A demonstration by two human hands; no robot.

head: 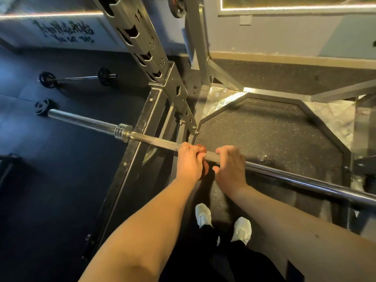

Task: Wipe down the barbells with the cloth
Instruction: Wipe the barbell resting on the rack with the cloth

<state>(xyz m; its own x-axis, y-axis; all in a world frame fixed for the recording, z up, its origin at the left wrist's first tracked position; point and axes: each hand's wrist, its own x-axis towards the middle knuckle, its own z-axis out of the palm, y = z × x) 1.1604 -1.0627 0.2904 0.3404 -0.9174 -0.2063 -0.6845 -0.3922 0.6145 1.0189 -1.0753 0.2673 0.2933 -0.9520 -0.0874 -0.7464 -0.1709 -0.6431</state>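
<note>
One cloth (202, 150) is squeezed onto the near barbell (154, 141) by the left grip (189, 162); the right grip (231, 166) is curled over it. A second barbell (81, 78) is seen at 10 o'clock.

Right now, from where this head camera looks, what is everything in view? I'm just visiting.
long barbell: one, silver, runs from the left to the lower right, past the rack
cloth: one, orange-red, on the long barbell under the left grip
short barbell: one, silver bar with black plates, on the floor, upper left
plate: one, black, by the long barbell's left end
rack upright: one, grey steel with numbered slots, upper centre
platform: one, black speckled rubber, below the long barbell
shoes: two, white, bottom centre
left grip: one, holds the cloth on the bar
right grip: one, fingers curled over the bar beside the cloth
</note>
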